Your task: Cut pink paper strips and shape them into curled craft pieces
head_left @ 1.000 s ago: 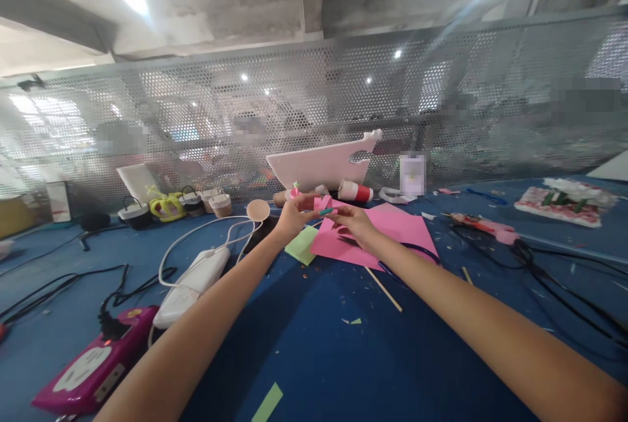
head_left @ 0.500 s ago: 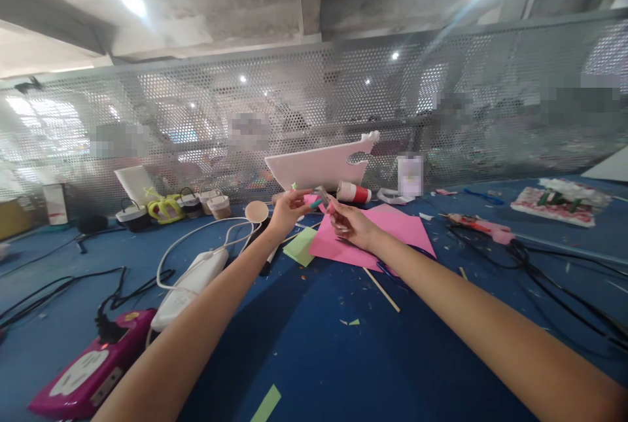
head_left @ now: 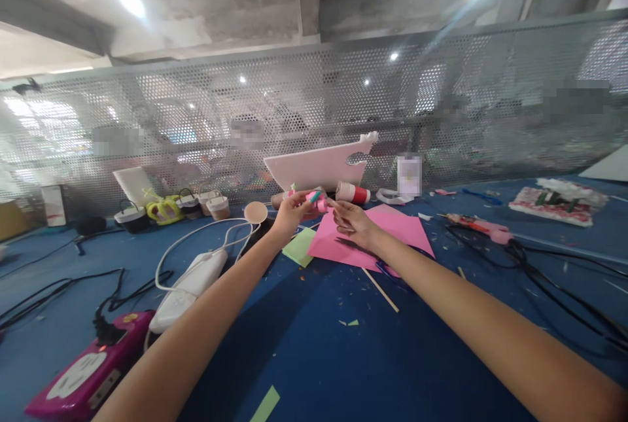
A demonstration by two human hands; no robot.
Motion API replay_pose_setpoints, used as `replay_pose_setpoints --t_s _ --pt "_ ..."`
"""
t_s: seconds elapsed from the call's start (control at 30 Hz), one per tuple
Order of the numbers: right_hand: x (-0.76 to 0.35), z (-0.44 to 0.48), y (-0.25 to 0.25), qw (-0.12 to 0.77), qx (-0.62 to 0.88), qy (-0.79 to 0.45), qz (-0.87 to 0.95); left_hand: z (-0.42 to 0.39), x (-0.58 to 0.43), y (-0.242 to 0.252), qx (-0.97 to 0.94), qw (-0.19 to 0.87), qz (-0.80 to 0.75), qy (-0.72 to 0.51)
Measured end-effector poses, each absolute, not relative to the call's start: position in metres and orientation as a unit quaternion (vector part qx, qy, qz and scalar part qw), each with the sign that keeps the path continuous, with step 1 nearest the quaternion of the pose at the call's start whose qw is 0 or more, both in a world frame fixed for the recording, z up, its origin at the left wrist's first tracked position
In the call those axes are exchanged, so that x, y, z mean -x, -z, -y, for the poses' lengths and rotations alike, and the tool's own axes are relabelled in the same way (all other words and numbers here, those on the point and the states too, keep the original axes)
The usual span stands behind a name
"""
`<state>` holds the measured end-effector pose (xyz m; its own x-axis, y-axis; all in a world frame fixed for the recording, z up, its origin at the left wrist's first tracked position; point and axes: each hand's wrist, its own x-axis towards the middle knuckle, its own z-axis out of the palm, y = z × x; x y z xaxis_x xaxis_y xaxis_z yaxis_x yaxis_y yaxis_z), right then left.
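Observation:
A small pink-and-teal object (head_left: 318,201) is between the fingers of my left hand (head_left: 290,216); it is too small to tell its kind. My right hand (head_left: 354,222) is just to its right, with thumb and fingers pinched together at the object's edge. Whatever thin piece those fingertips may hold cannot be made out. Both hands are raised over the blue table (head_left: 314,356). Under my right hand lies a pink paper sheet (head_left: 407,232). Dark-bladed scissors (head_left: 350,243) rest on the sheet, partly hidden by my right forearm. Green paper squares (head_left: 299,248) lie beside it.
A white foam board (head_left: 314,167) leans at the back, near stacked paper cups (head_left: 356,193). On the right are a glue gun (head_left: 478,227) and black cables. A white power strip (head_left: 189,291) and a magenta socket box (head_left: 93,366) lie left. A wooden stick (head_left: 380,290) lies in front.
The pink-and-teal object has turned in my left hand, so more of its pink side shows. My right hand has shifted slightly right and down, uncovering more of the scissor blades.

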<state>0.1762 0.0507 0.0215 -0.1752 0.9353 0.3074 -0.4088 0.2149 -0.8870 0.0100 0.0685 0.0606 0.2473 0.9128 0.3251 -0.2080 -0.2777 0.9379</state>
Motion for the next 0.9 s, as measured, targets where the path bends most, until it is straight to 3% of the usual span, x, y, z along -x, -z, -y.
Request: replay_pose_setpoints --t_s 0.4,0.73,0.9 --pt "-0.167 -0.046 -0.025 0.612 0.365 -0.433 0.552 -0.07 -0.012 -0.055 -0.586 0.525 -0.323 -0.526" --pt "-0.162 -0.051 -0.022 0.618 0.318 -0.459 0.554 -0.084 -0.006 -0.053 -0.567 0.442 -0.337 -0.608" --pt "-0.159 -0.048 -0.023 0.623 0.331 -0.46 0.539 -0.084 -0.005 -0.051 -0.622 0.45 -0.326 -0.551"
